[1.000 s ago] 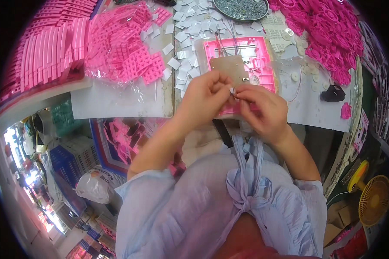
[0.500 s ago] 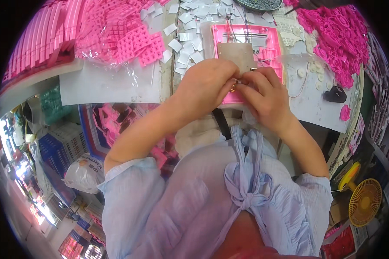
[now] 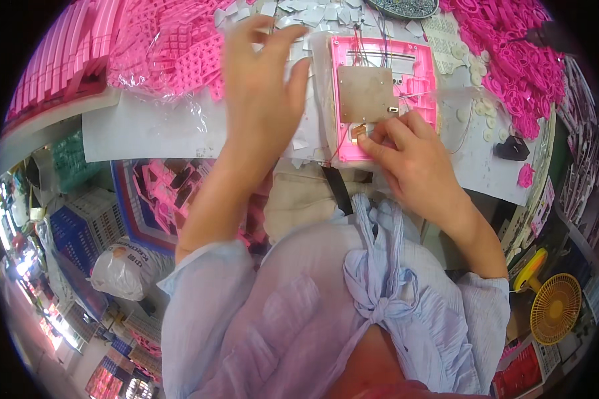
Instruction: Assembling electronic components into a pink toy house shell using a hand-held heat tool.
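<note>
A pink plastic case (image 3: pixel 430 86) lies in front of me, with a flat grey-brown plate (image 3: pixel 366 95) inside it and thin wires at its far end. My right hand (image 3: pixel 416 159) is bent over the near part of the case. Its thumb tip presses on a small copper-coloured part (image 3: pixel 359 131) below the plate; the other fingers are curled together and partly hide it. To the left of the case my left hand (image 3: pixel 263 86) is raised, slightly blurred, fingers spread and nothing in them. Beyond its fingertips lie several small white squares (image 3: pixel 309 18).
Pink grid-like pieces (image 3: pixel 173 53) are heaped at the left beside long pink strips (image 3: pixel 73 50). Deep-pink parts (image 3: pixel 512 66) pile up at the right, near white discs (image 3: pixel 476 76) and a black object (image 3: pixel 514 148). A bowl of small metal bits (image 3: pixel 406 6) stands at the back.
My left hand has let go at the case and moved left and away toward the white squares, its fingers opening. The right hand stays at the copper-coloured part, now more visible.
</note>
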